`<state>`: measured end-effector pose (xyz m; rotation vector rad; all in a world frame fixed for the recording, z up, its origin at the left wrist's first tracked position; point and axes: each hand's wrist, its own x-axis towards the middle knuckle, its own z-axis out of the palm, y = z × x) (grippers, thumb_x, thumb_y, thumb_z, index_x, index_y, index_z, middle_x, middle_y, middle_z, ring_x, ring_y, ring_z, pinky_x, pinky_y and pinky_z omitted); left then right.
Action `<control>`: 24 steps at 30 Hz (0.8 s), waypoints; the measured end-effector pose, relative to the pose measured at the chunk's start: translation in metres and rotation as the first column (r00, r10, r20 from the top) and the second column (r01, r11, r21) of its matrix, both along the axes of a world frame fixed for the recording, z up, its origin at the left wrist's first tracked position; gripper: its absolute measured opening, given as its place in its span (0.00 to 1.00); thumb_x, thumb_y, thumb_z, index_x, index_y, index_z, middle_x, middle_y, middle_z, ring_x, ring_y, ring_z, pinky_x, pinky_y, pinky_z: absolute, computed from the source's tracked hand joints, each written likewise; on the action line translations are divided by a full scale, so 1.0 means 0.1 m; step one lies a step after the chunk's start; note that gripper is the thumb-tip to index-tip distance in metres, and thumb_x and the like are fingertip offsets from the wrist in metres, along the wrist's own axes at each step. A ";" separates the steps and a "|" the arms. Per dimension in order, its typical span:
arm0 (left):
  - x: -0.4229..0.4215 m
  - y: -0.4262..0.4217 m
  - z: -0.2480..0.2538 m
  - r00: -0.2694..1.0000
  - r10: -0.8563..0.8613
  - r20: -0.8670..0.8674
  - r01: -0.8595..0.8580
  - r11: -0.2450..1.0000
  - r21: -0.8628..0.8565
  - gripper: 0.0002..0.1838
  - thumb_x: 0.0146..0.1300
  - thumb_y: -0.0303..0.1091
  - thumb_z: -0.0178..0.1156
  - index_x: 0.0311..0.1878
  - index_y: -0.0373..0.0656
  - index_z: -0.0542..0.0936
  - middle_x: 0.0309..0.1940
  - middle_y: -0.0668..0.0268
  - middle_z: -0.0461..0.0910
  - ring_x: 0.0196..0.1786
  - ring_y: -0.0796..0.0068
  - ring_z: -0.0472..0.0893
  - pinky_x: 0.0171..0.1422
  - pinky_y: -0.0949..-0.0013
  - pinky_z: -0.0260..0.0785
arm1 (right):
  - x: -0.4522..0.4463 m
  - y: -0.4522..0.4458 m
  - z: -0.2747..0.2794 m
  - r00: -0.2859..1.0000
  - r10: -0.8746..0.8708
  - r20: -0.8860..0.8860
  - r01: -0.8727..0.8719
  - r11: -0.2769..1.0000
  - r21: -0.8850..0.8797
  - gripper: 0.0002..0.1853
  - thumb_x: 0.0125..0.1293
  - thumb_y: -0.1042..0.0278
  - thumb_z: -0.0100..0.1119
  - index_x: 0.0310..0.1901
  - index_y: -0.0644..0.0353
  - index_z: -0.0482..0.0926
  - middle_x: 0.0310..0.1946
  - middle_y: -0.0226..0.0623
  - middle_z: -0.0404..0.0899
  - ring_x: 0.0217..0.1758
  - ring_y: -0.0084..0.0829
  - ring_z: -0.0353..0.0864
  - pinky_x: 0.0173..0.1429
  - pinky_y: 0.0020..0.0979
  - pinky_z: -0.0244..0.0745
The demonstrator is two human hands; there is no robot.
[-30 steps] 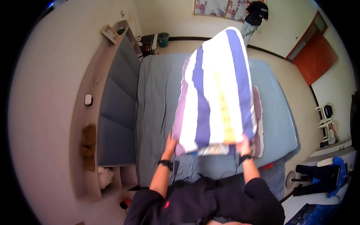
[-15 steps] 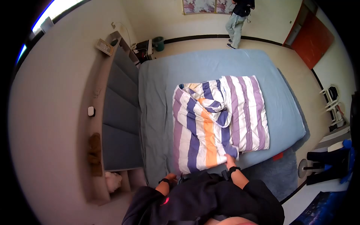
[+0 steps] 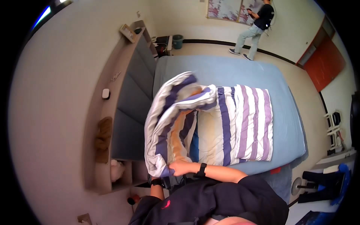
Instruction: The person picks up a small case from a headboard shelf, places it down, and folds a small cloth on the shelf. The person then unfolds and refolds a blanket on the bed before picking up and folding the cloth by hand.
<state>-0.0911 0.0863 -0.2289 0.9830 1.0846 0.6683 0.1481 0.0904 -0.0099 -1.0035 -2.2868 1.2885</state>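
A striped quilt (image 3: 225, 138) in white, purple, navy and orange lies on the blue bed sheet (image 3: 213, 69). Its left part is lifted and curls over toward the headboard. My right hand (image 3: 180, 167) reaches across to the left, closed on the near edge of this raised part. Low beside the same corner is my left hand (image 3: 154, 178), its fingers hidden by the quilt and only the wrist with a dark band showing well. On the right, the quilt's purple-striped section stays flat in a fold.
A grey padded headboard (image 3: 131, 131) with a shelf stands to the left, bearing a picture frame (image 3: 128, 33) and a brown plush item (image 3: 104, 138). Another person (image 3: 258, 28) stands beyond the bed, near a green bin (image 3: 177, 41). Clothes (image 3: 326, 183) hang at the right.
The quilt's left part has been raised and swung left toward the headboard. My right hand has moved left with its edge. My view has shifted, and the other person's arm now shows raised.
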 end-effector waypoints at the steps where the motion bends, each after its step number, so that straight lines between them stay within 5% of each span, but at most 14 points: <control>1: -0.17 -0.11 -0.13 0.992 -0.023 -0.124 0.033 0.997 0.076 0.35 0.60 0.61 0.52 0.61 0.44 0.68 0.57 0.61 0.72 0.58 0.63 0.73 0.62 0.59 0.64 | -0.07 -0.04 -0.05 1.000 -0.006 -0.008 0.006 1.000 0.003 0.11 0.45 0.66 0.56 0.30 0.62 0.76 0.28 0.47 0.78 0.34 0.50 0.77 0.38 0.42 0.71; 4: -0.48 -0.20 -0.33 0.872 -0.040 -0.488 0.189 0.947 0.261 0.34 0.62 0.62 0.47 0.62 0.46 0.68 0.59 0.61 0.72 0.59 0.62 0.72 0.64 0.58 0.63 | -0.16 -0.08 -0.33 0.997 -0.042 0.058 0.043 0.999 -0.024 0.12 0.47 0.66 0.55 0.34 0.60 0.76 0.32 0.47 0.78 0.38 0.52 0.77 0.42 0.44 0.71; 5: -0.26 -0.14 0.26 0.984 0.120 0.132 -0.102 0.986 -0.135 0.40 0.59 0.68 0.45 0.63 0.45 0.67 0.60 0.60 0.70 0.60 0.60 0.71 0.65 0.56 0.62 | -0.19 -0.06 -0.44 0.990 -0.057 0.129 0.064 0.997 -0.051 0.13 0.43 0.68 0.55 0.35 0.58 0.76 0.31 0.45 0.79 0.38 0.49 0.78 0.41 0.44 0.72; 6: 0.02 -0.06 1.05 0.668 0.586 0.458 -0.216 0.742 -0.635 0.45 0.56 0.73 0.44 0.65 0.44 0.65 0.62 0.60 0.68 0.62 0.57 0.70 0.65 0.54 0.61 | -0.20 -0.04 -0.51 0.989 -0.096 0.116 0.104 0.993 -0.059 0.13 0.43 0.67 0.55 0.34 0.58 0.76 0.30 0.45 0.79 0.38 0.49 0.78 0.42 0.44 0.71; 8: 0.09 0.07 1.31 0.593 0.634 0.496 -0.118 0.678 -0.725 0.38 0.60 0.69 0.43 0.63 0.48 0.68 0.57 0.63 0.74 0.58 0.61 0.74 0.61 0.55 0.67 | -0.18 0.05 -0.59 0.989 -0.068 0.132 0.070 0.997 -0.010 0.12 0.43 0.66 0.56 0.33 0.57 0.77 0.30 0.45 0.79 0.38 0.48 0.78 0.42 0.45 0.71; 11: 0.09 0.24 0.95 0.682 0.583 0.441 -0.171 0.713 -0.680 0.23 0.62 0.45 0.59 0.57 0.43 0.74 0.50 0.62 0.79 0.51 0.64 0.79 0.55 0.60 0.72 | -0.19 0.25 -0.50 0.970 0.080 0.230 -0.069 0.996 -0.056 0.14 0.47 0.65 0.54 0.37 0.58 0.77 0.35 0.46 0.79 0.39 0.50 0.78 0.42 0.44 0.72; 14: 0.03 0.68 -0.04 0.898 0.285 0.335 -0.145 0.912 -0.384 0.18 0.64 0.37 0.55 0.53 0.39 0.75 0.47 0.61 0.79 0.49 0.67 0.79 0.55 0.65 0.71 | 0.04 0.49 -0.34 0.968 0.027 0.248 -0.023 1.000 -0.019 0.14 0.46 0.66 0.55 0.38 0.58 0.77 0.33 0.46 0.79 0.39 0.50 0.78 0.41 0.44 0.72; 16: 0.62 1.08 1.12 0.907 0.195 0.374 -0.130 0.973 -0.192 0.16 0.63 0.34 0.53 0.51 0.38 0.76 0.44 0.61 0.80 0.48 0.70 0.79 0.53 0.67 0.71 | 0.42 0.72 -0.29 0.956 -0.227 0.184 0.246 0.965 -0.089 0.16 0.46 0.64 0.58 0.38 0.58 0.77 0.34 0.47 0.79 0.39 0.47 0.79 0.41 0.40 0.72; 18: 1.25 1.76 0.82 0.924 0.072 0.376 -0.018 0.989 -0.145 0.18 0.58 0.27 0.51 0.52 0.38 0.73 0.44 0.60 0.78 0.49 0.71 0.78 0.52 0.66 0.72 | 0.95 0.74 -0.12 0.797 -0.604 -0.002 0.604 0.797 -0.028 0.22 0.47 0.68 0.61 0.48 0.59 0.77 0.41 0.45 0.81 0.45 0.34 0.81 0.48 0.31 0.73; 19: 1.83 1.77 1.48 0.918 0.160 0.363 -0.159 0.987 -0.032 0.24 0.56 0.25 0.51 0.59 0.38 0.68 0.50 0.61 0.75 0.50 0.67 0.77 0.52 0.66 0.73 | 1.29 0.66 -0.25 0.584 -0.782 -0.220 0.758 0.622 -0.198 0.23 0.48 0.74 0.60 0.50 0.63 0.76 0.44 0.40 0.81 0.46 0.30 0.79 0.52 0.30 0.73; 20: 2.37 1.86 1.42 0.974 0.121 0.192 -0.149 0.978 0.143 0.27 0.57 0.24 0.52 0.62 0.39 0.64 0.55 0.60 0.71 0.52 0.66 0.76 0.54 0.67 0.71 | 1.64 0.51 -0.51 0.339 -0.875 -0.346 0.916 0.390 -0.089 0.26 0.45 0.85 0.53 0.51 0.67 0.74 0.44 0.39 0.79 0.47 0.31 0.78 0.49 0.32 0.76; 21: 2.69 1.53 1.87 0.927 -0.112 0.358 0.009 0.961 0.277 0.26 0.59 0.27 0.55 0.62 0.38 0.64 0.55 0.61 0.72 0.53 0.69 0.74 0.59 0.68 0.66 | 1.80 0.14 -0.14 -0.076 -0.943 -0.324 0.894 0.079 -0.440 0.22 0.50 0.81 0.52 0.50 0.69 0.74 0.46 0.41 0.78 0.49 0.33 0.77 0.53 0.32 0.74; 22: 2.98 1.32 1.99 0.936 -0.115 0.332 0.042 0.975 0.219 0.26 0.59 0.27 0.55 0.62 0.38 0.64 0.55 0.61 0.72 0.53 0.69 0.74 0.59 0.68 0.66 | 2.36 -0.23 -0.79 -0.245 -0.891 -0.383 0.445 0.247 -0.860 0.18 0.58 0.71 0.51 0.50 0.70 0.73 0.48 0.41 0.77 0.49 0.34 0.77 0.59 0.34 0.70; 24: 3.69 1.47 2.31 0.671 -0.674 0.309 0.607 0.739 0.293 0.24 0.63 0.39 0.57 0.59 0.38 0.69 0.51 0.64 0.76 0.53 0.71 0.74 0.62 0.69 0.63 | 2.57 -0.53 -0.03 -0.446 -0.777 -0.445 0.455 0.231 -0.860 0.20 0.67 0.58 0.49 0.51 0.66 0.73 0.50 0.36 0.77 0.54 0.32 0.75 0.63 0.34 0.64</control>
